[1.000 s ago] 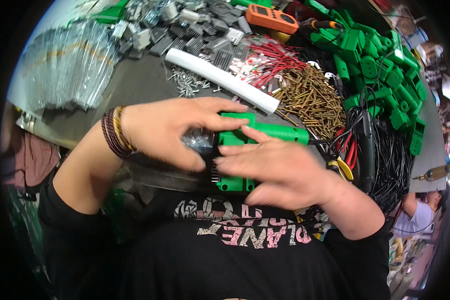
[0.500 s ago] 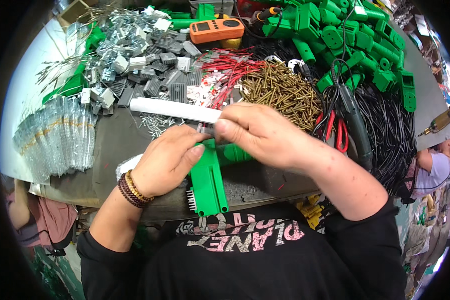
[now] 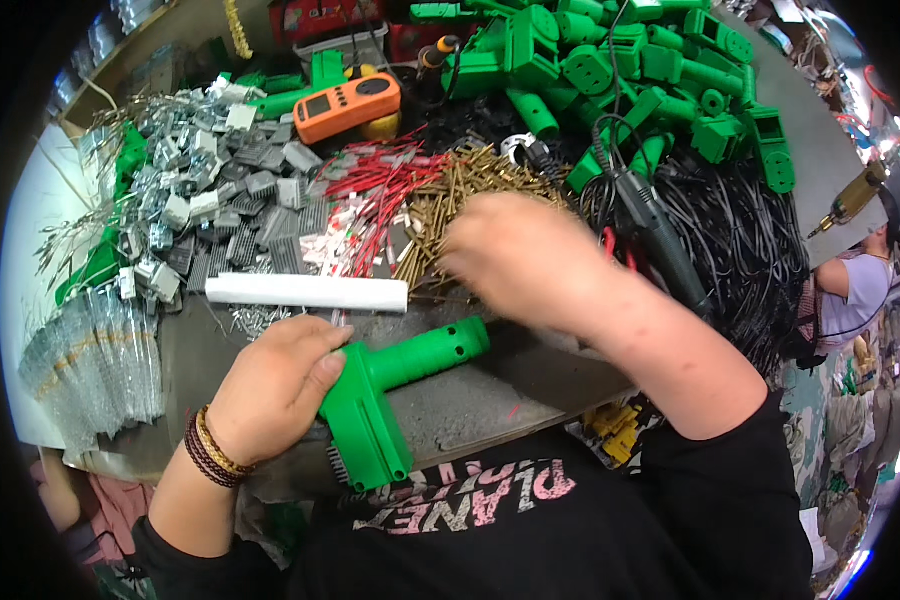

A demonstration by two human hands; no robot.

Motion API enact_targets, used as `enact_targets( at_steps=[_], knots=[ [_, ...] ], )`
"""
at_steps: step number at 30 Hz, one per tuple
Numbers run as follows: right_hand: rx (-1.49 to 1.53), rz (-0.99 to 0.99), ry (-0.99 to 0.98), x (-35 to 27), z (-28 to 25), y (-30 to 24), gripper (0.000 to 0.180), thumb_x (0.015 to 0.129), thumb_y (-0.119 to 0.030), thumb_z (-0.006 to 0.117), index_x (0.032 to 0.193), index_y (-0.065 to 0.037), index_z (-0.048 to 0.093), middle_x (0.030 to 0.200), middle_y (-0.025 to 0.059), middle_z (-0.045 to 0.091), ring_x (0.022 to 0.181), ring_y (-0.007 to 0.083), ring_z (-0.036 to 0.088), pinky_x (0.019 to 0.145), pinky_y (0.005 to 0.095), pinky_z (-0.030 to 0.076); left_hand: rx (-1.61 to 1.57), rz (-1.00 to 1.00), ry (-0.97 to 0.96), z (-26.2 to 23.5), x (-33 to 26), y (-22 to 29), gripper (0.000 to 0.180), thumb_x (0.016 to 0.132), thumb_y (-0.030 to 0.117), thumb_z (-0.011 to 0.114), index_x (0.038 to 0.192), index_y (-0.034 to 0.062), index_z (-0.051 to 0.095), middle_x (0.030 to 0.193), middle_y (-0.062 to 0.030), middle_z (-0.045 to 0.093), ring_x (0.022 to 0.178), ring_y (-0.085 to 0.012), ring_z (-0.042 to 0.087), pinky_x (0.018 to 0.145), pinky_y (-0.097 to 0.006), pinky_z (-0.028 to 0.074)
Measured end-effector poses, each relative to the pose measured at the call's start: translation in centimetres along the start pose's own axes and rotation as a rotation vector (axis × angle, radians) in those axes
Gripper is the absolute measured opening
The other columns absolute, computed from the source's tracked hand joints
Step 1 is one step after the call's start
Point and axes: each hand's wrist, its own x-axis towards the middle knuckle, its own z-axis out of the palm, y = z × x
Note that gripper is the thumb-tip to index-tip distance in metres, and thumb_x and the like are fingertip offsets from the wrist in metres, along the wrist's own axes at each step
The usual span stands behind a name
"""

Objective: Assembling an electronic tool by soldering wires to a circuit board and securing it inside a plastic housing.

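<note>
Workbench (image 3: 530, 385): grey top under everything; your landmark is the green plastic housing lying on it at the edge nearest you.
Green parts heap (image 3: 660, 80): well beyond the housing, up and to its right, many more green mouldings piled together.
Black cables (image 3: 760, 250): a tangle to the right of the housing, past your right forearm.
Grey metal parts (image 3: 220, 190): a spread of them beyond the housing, to its left.
Green plastic housing (image 3: 385, 390): flat on the bench just in front of your chest; L-shaped, the broad handle end toward you, the round barrel running away and to your right. Long axis of the barrel: low left to upper right, open mouth facing the brass pile.
White bar (image 3: 305, 292): just beyond the housing, lying crosswise.
Brass screw pile (image 3: 450, 215): beyond the barrel's mouth, near it.
Orange meter (image 3: 345, 105): far beyond the housing, among the heaps.
Left hand (image 3: 275, 385): closed around the housing's elbow, thumb on top, pinning it down.
Right hand (image 3: 525, 260): blurred, over the brass pile; you cannot tell whether its fingers are pinched or spread.
Step in hand: judging by this, you are fetching a screw while steadying the housing.
Next move calls for: one screw only, then bringing it back to the housing without shifting it.
</note>
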Motion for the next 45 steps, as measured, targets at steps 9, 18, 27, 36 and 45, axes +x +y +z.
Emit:
enact_targets(
  at_steps=[9, 18, 27, 36, 45],
  knots=[
    [0.209, 0.519, -0.063, -3.7, -1.1, 3.9, 0.018, 0.083, -0.021, 0.072, 0.090, -0.005, 0.071, 0.086, 0.0115, 0.069, 0.080, 0.0267, 0.068, 0.074, 0.0375, 0.055, 0.240, 0.106, -0.102, 4.0, 12.4, 3.6, 0.021, 0.081, 0.023, 0.076, 0.088, 0.0062, 0.067, 0.086, -0.0112, 0.063, 0.084, -0.0344, 0.065, 0.074, -0.045, 0.053],
    [0.621, 0.262, -0.011, -12.0, 0.8, -4.2, 0.009, 0.084, -0.008, 0.072, 0.091, -0.007, 0.067, 0.090, 0.0063, 0.066, 0.087, 0.0215, 0.067, 0.071, 0.0312, 0.053, 0.201, 0.288, -0.068, 3.8, 11.8, 0.9, 0.021, 0.075, 0.021, 0.077, 0.087, 0.0089, 0.065, 0.087, -0.0090, 0.059, 0.090, -0.0314, 0.062, 0.077, -0.044, 0.051],
    [0.430, 0.249, -0.124, -10.2, -1.4, -4.9, 0.010, 0.087, -0.010, 0.067, 0.097, -0.009, 0.064, 0.092, 0.0056, 0.068, 0.092, 0.0263, 0.066, 0.079, 0.0388, 0.054, 0.131, 0.452, 0.040, 4.4, 11.4, -0.2, 0.017, 0.074, 0.013, 0.074, 0.088, 0.0079, 0.066, 0.091, -0.0073, 0.062, 0.089, -0.0302, 0.061, 0.079, -0.043, 0.048],
    [0.706, 0.382, -0.078, -11.7, -3.6, -4.2, 0.008, 0.090, -0.006, 0.066, 0.097, -0.005, 0.063, 0.084, 0.0084, 0.067, 0.078, 0.0275, 0.067, 0.070, 0.0352, 0.054, -0.505, 0.043, 0.032, -0.2, 4.2, 0.2, 0.038, 0.085, -0.003, 0.069, 0.123, 0.0017, 0.063, 0.093, -0.0057, 0.067, 0.081, -0.0117, 0.064, 0.075, -0.027, 0.052],
    [0.288, 0.108, 0.029, -2.9, 1.2, -9.3, 0.021, 0.076, -0.006, 0.061, 0.097, -0.004, 0.061, 0.086, 0.0089, 0.056, 0.079, 0.0270, 0.063, 0.065, 0.0394, 0.053, -0.354, 0.200, 0.246, 2.5, 3.8, -0.4, 0.035, 0.080, -0.001, 0.072, 0.115, 0.0048, 0.069, 0.101, -0.0134, 0.072, 0.081, -0.0260, 0.068, 0.073, -0.033, 0.054]
  ],
)
